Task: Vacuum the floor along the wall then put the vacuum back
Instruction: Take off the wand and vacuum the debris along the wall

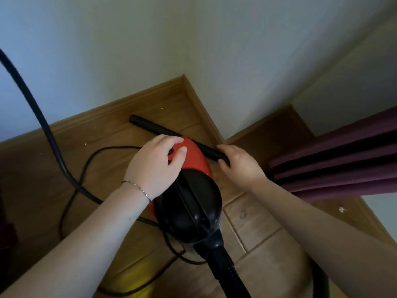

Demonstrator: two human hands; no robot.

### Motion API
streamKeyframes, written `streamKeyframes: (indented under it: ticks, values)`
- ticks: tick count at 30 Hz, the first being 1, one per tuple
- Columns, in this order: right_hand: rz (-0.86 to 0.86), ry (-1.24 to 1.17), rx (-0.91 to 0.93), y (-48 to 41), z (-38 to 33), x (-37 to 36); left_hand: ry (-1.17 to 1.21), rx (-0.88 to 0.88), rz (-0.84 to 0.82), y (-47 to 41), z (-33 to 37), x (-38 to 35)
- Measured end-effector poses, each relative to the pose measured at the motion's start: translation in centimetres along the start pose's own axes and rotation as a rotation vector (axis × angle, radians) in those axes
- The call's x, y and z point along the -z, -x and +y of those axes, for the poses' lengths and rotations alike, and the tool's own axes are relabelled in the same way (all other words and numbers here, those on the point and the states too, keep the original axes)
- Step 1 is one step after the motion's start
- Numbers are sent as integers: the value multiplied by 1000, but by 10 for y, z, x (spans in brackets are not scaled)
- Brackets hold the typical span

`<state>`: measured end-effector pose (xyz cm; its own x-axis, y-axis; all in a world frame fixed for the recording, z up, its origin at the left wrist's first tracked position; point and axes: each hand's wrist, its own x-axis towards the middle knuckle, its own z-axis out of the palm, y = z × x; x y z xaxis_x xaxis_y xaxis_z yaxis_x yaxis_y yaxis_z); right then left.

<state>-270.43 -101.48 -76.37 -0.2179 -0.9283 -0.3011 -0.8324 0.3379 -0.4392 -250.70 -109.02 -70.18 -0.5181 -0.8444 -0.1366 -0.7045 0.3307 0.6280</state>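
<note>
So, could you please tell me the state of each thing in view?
Vacuum, on the floor, hose attached.
Tube, near end held, far end by wall.
Cord, loose, looped on floor.
Left hand, bent over vacuum's red front.
Right hand, gripping tube's end.
Curtain, hanging in folds.
</note>
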Motion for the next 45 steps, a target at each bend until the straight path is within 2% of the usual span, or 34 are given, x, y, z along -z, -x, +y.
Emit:
streamKeyframes:
  ticks: [3, 6, 14, 21, 26, 30, 34, 39, 45]
  values:
    - [-66, 107, 65, -24, 18, -23, -55, 11, -20, -6, -15, -9]
    - [-99, 150, 54, -44, 36, -41, -65, 55, -50, -6, -27, -17]
    - [-136, 213, 69, -66, 62, -94, 35, 114, -26, 3, -38, -30]
    - [-79, 321, 38, -72, 62, -104, 100, 164, -45, 4, -36, -33]
    - [-10, 551, 18, -72, 57, -119, 100, 169, -54, 4, -35, -33]
    - [132, 693, -3, -74, 61, -126, 107, 178, -39, 3, -36, -33]
    - [220, 712, 31, -78, 63, -128, 99, 184, -43, 3, -37, -33]
    - [209, 764, 46, -80, 59, -125, 98, 196, -41, 2, -35, -33]
    - [208, 682, 48, -77, 63, -129, 86, 205, -53, 3, -36, -33]
